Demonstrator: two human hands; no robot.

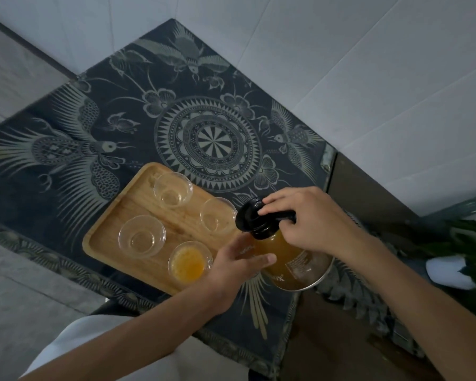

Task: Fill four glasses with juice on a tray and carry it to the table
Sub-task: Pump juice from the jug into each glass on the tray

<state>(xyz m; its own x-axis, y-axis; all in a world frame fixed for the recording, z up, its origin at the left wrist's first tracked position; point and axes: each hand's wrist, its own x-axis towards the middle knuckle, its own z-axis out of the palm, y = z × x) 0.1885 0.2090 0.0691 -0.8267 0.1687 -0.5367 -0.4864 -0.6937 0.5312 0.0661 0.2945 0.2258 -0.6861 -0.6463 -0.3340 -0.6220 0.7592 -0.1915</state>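
Right hand (311, 221) gripping the black handle of tilted juice jug (289, 259), left hand (237, 264) open against its glass; wooden tray (105, 235), one glass (189, 261) holding juice

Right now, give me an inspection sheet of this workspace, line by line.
Surface: dark patterned cloth covers the tabletop.
Job's things: wooden tray holds four glasses; near glass has juice, the other three look empty. Juice jug is tilted beside the tray.
Clutter: white object by green leaves at right.
Grippers: left hand steadies the jug body; right hand grips its black handle.
Cables: nothing seen.
Surroundings: light tiled floor.
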